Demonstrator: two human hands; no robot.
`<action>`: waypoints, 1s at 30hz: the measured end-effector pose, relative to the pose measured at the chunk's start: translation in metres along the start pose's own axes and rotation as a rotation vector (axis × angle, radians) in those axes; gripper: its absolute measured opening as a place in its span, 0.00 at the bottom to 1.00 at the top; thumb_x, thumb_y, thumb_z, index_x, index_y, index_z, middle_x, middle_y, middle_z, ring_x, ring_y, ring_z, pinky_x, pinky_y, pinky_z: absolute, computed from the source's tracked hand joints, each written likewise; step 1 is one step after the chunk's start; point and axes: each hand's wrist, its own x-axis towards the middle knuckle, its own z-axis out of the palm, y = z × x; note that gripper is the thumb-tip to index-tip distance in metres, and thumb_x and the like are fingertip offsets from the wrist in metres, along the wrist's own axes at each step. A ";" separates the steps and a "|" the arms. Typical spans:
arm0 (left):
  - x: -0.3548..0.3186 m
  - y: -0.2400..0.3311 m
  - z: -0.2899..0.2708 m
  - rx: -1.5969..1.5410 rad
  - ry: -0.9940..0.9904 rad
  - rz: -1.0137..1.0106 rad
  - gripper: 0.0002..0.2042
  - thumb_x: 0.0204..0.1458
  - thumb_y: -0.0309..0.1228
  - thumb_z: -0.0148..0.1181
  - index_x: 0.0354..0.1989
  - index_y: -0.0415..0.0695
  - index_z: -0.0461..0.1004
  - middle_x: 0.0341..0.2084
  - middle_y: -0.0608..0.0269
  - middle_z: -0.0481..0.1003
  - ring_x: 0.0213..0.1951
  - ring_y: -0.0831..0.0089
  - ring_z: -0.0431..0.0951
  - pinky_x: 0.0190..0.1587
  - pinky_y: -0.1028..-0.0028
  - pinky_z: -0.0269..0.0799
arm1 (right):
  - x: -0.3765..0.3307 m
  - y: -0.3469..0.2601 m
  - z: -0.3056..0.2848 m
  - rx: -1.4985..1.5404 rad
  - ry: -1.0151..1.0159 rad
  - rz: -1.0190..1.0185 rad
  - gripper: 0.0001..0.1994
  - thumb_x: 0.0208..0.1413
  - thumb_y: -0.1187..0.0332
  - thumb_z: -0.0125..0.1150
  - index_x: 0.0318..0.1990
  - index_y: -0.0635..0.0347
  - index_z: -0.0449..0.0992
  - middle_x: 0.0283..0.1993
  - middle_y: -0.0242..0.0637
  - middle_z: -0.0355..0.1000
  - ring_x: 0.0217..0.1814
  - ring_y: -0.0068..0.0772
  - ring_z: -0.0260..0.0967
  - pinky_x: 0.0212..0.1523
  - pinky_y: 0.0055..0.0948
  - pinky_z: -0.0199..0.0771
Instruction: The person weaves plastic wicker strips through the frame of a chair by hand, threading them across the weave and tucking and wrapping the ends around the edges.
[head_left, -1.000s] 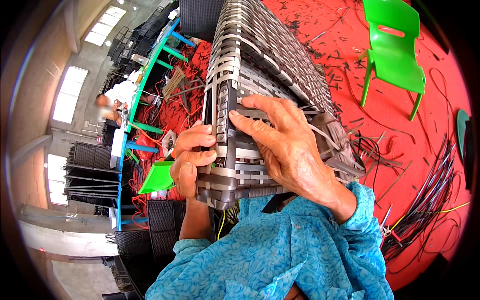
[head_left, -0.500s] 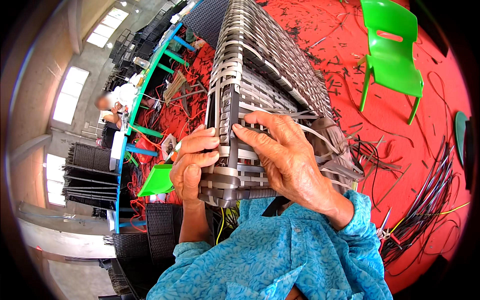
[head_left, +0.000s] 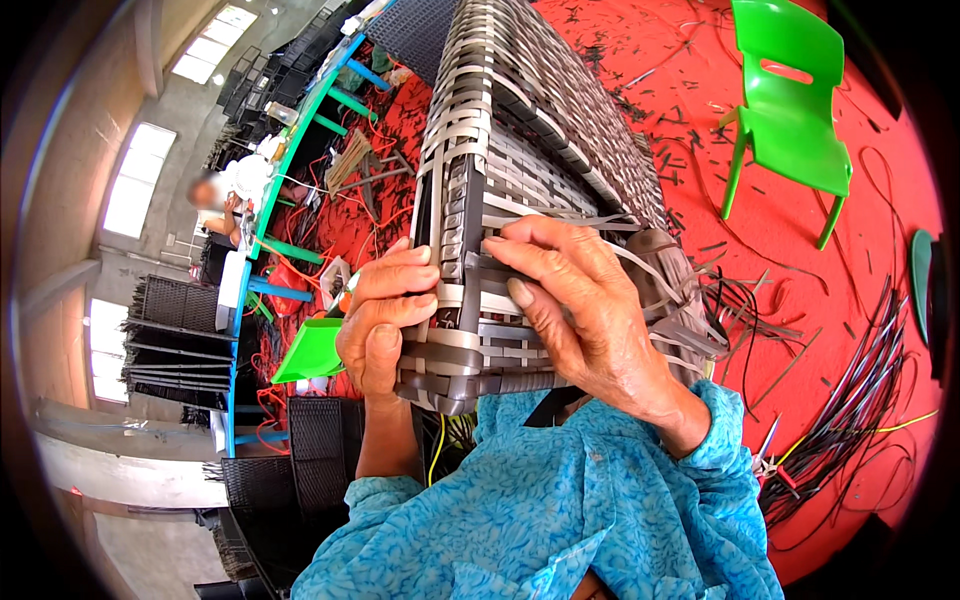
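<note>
A large woven piece of furniture [head_left: 570, 90] in grey, brown and silver flat plastic strips tilts up in front of me, its corner toward my chest. My left hand [head_left: 385, 310] is closed round the left side of that corner, fingertips on its woven edge and thumb bent below them. Over the right-hand face, my right hand [head_left: 600, 310] has its index finger and thumb curled close together by the corner post. They seem to pinch a flat strip that leads to the post; the fingers partly hide it. Loose strip ends [head_left: 690, 325] stick out right of this hand.
A green plastic chair [head_left: 795, 105] stands on the red floor at far right. Cut scraps lie around it, with a bundle of strips [head_left: 850, 395] and pliers [head_left: 772, 470] nearer. At left are a long blue-green table [head_left: 285, 180], a seated person and a green dustpan-like object [head_left: 308, 350].
My right fingertips have left the corner post and drawn slightly right; the thumb now shows beside the index finger. My left hand keeps its hold on the corner.
</note>
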 end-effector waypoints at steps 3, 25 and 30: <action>0.003 0.001 0.000 0.009 -0.002 0.002 0.20 0.58 0.41 0.46 0.31 0.36 0.77 0.38 0.49 0.76 0.49 0.53 0.73 0.59 0.50 0.59 | -0.001 0.003 -0.004 -0.002 0.012 -0.024 0.13 0.52 0.72 0.62 0.46 0.61 0.76 0.44 0.41 0.71 0.46 0.41 0.69 0.48 0.34 0.67; -0.002 0.047 0.000 0.184 -0.098 -0.084 0.34 0.34 0.56 0.70 0.41 0.37 0.78 0.43 0.54 0.70 0.52 0.57 0.68 0.57 0.59 0.63 | -0.030 -0.021 0.004 -0.028 0.053 -0.139 0.18 0.41 0.72 0.69 0.44 0.60 0.78 0.34 0.35 0.70 0.34 0.36 0.66 0.35 0.32 0.66; 0.001 0.051 -0.008 0.303 -0.086 -0.056 0.33 0.33 0.55 0.70 0.40 0.37 0.78 0.42 0.55 0.71 0.48 0.59 0.70 0.53 0.60 0.64 | -0.033 -0.024 0.005 0.130 0.007 -0.012 0.17 0.47 0.72 0.66 0.47 0.61 0.76 0.38 0.40 0.70 0.38 0.37 0.68 0.39 0.32 0.70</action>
